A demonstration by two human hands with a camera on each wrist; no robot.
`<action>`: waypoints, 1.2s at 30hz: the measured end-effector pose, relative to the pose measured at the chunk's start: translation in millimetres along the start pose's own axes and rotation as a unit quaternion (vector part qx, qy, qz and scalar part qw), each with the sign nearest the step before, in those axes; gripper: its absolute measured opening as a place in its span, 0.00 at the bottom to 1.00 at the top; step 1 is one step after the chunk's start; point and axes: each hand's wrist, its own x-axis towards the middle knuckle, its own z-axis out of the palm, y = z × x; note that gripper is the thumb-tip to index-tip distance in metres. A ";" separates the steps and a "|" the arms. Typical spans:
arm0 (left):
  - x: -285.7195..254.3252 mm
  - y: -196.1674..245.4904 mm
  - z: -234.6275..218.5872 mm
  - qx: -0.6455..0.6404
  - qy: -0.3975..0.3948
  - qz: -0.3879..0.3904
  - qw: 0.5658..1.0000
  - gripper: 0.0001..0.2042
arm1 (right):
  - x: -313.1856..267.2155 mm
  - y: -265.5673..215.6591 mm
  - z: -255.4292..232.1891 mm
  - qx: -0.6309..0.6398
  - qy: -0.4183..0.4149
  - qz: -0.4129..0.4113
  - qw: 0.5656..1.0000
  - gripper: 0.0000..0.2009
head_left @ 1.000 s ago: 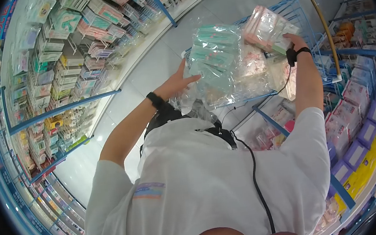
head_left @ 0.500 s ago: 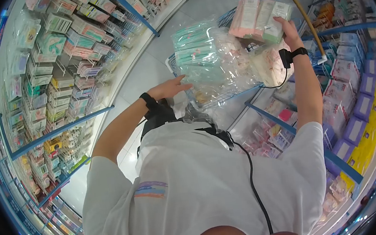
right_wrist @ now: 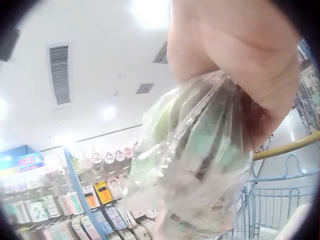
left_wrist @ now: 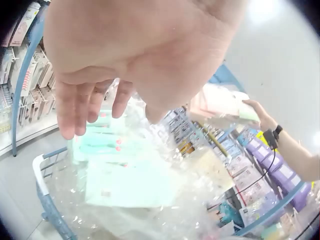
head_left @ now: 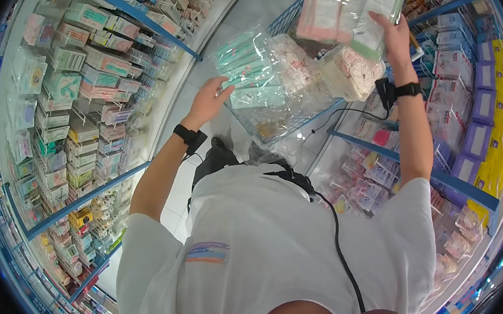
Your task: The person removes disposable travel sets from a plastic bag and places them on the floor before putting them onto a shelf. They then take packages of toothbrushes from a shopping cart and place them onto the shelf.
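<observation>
In the head view my right hand [head_left: 396, 40] grips the right edge of a clear plastic bag of flat packs [head_left: 334, 10], pink, white and pale green. It holds this bag above the cart's other bags; in the right wrist view the crinkled bag [right_wrist: 190, 170] hangs from the hand. My left hand [head_left: 205, 103] is at the left edge of a clear bag of mint-green packs [head_left: 253, 75] lying in the cart. Its fingers reach down, fairly straight, over the mint packs [left_wrist: 127, 182] in the left wrist view.
The blue wire shopping cart [head_left: 287, 19] also carries a bag of pinkish-white goods [head_left: 294, 62] and a cream-coloured bag [head_left: 354, 74]. Racks of hanging goods [head_left: 77, 143] line the left; shelves with purple boxes [head_left: 478, 138] run along the right. A black cable [head_left: 339, 233] trails down the shirt.
My right hand has lifted the bag of pink, white and green packs up from the cart. My left hand drew back from the mint bag, then came forward onto its edge.
</observation>
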 end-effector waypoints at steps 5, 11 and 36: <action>14.3 70.2 -28.5 -0.453 -0.118 -0.078 0.880 0.39 | -81.4 -9.5 51.8 -0.112 -0.028 -0.159 0.980 0.22; 12.8 58.5 -27.2 -0.830 -0.173 -0.100 0.520 0.47 | -139.8 34.7 74.6 -0.270 -0.330 -0.474 0.770 0.10; -175.7 -77.6 -43.1 -0.629 0.021 -0.202 0.751 0.40 | -177.2 206.9 169.9 -0.427 -0.323 -0.183 0.825 0.61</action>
